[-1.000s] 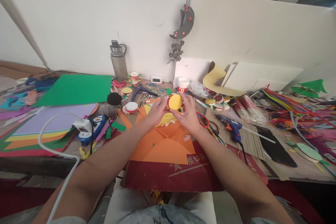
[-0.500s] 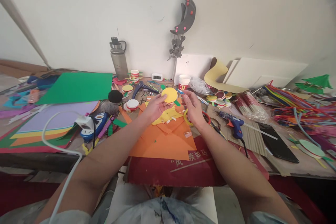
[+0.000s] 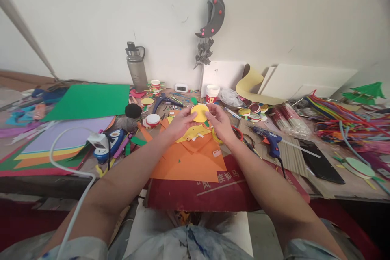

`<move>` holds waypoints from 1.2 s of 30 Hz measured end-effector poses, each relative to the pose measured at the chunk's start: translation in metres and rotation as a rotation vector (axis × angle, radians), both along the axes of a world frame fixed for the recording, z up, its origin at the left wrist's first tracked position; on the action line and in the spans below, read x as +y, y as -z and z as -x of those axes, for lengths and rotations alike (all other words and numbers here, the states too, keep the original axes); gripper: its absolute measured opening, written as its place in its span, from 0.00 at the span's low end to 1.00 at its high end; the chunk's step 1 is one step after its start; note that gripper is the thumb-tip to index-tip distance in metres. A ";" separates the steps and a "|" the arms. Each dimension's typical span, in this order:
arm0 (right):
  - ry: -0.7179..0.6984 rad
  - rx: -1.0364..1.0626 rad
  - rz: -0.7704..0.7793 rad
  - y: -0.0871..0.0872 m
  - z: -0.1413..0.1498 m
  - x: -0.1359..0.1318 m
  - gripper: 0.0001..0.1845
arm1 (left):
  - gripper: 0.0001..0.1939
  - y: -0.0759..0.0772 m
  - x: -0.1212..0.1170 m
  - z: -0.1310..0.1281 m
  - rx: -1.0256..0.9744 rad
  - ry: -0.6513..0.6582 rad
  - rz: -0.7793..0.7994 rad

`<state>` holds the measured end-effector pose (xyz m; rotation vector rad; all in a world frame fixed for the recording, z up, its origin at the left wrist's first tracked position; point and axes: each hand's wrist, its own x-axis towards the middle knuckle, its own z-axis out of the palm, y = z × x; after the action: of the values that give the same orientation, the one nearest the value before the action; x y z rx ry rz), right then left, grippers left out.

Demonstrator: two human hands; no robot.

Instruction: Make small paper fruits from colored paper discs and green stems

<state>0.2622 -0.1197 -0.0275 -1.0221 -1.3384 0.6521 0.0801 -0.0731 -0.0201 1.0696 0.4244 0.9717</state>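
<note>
Between my hands I hold a round yellow paper disc (image 3: 199,112) with green pieces showing at its upper left and lower edge. My left hand (image 3: 182,122) grips its left side, thumb on top. On the right side, my right hand (image 3: 219,121) presses its thumb on the disc, its other fingers behind. What lies under the disc is mostly hidden. Below are yellow paper scraps (image 3: 191,134) on orange paper sheets (image 3: 183,166). A white-and-red paper cup (image 3: 212,94) stands just behind my right hand.
At right lie a blue glue gun (image 3: 272,142), a dark phone (image 3: 322,162) and pipe cleaners (image 3: 335,109). Left are stacked coloured sheets (image 3: 63,138), a green sheet (image 3: 88,100) and a blue-white device (image 3: 111,146). A grey bottle (image 3: 136,67) stands by the wall.
My right hand has moved left onto the yellow disc, so both hands now hold it. The disc has turned, and a green piece now shows at its upper left.
</note>
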 end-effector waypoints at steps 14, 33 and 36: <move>-0.157 0.254 0.080 -0.008 0.001 0.000 0.28 | 0.27 -0.005 -0.002 -0.001 0.090 -0.147 -0.100; -0.145 0.198 0.070 -0.012 0.005 -0.004 0.31 | 0.30 -0.006 -0.002 0.002 0.095 -0.157 -0.193; -0.168 0.182 0.099 -0.013 0.006 -0.004 0.32 | 0.28 -0.007 -0.003 0.003 0.087 -0.189 -0.215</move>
<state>0.2566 -0.1233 -0.0150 -0.9113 -1.2501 0.9235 0.0769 -0.0756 -0.0131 1.2864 0.5071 1.1610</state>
